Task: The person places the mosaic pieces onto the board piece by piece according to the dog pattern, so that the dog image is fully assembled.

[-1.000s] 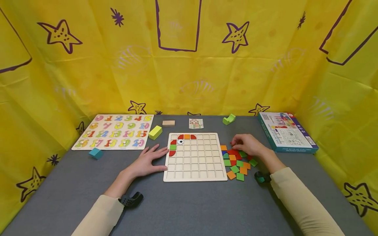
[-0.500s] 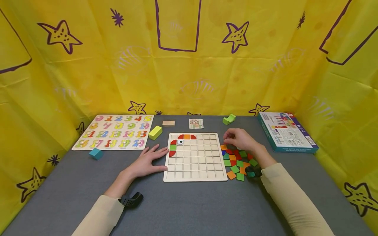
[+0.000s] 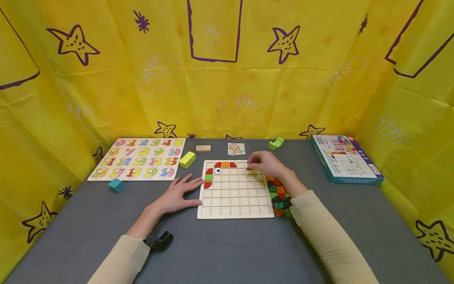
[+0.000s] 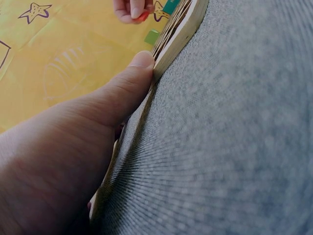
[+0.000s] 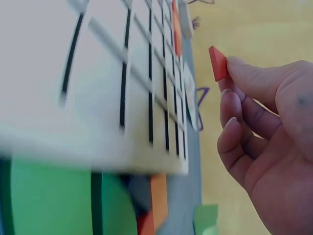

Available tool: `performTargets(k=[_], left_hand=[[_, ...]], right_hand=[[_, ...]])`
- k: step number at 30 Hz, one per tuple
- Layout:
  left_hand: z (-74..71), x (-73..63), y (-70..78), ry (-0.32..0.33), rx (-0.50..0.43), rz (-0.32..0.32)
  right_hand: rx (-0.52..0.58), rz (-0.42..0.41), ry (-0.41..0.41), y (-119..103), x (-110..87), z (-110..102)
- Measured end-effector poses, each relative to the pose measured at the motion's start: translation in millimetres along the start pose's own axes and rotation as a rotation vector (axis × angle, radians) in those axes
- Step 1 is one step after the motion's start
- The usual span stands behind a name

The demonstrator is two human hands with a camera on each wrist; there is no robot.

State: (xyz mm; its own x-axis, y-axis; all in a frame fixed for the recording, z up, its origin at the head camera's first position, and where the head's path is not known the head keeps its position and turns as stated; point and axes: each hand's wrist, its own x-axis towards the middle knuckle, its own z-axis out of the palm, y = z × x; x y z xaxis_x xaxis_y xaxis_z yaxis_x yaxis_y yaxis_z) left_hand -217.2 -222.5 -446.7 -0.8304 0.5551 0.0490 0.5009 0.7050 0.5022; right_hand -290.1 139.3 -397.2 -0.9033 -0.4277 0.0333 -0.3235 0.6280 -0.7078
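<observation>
A wooden grid board lies flat on the grey table, with red, orange and green tiles and a white eye tile set in its upper left squares. My left hand rests at the board's left edge, fingers spread and straight; in the left wrist view its thumb touches the board's corner. Over the board's upper right part, my right hand pinches a small red tile between thumb and fingers, held above the grid.
Loose coloured tiles lie right of the board, partly under the right wrist. Behind stand a picture card, a green curved block, a wooden block and a yellow block. A number puzzle, blue block and box flank the board.
My right hand has moved left from the loose tile pile to above the board's upper right, carrying the red tile. My left hand has stayed at the board's left edge.
</observation>
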Motion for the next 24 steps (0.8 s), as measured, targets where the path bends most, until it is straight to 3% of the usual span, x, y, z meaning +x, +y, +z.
performTargets(k=[14,24], left_hand=[[-0.6,0.5,1.6,-0.001,-0.003,-0.002],[-0.8,-0.2,1.3,-0.008,-0.015,-0.020]], right_hand=[[0.016,-0.035,-0.032,-18,29.2,31],[-0.042,-0.072,-0.037,-27,46.9,51]])
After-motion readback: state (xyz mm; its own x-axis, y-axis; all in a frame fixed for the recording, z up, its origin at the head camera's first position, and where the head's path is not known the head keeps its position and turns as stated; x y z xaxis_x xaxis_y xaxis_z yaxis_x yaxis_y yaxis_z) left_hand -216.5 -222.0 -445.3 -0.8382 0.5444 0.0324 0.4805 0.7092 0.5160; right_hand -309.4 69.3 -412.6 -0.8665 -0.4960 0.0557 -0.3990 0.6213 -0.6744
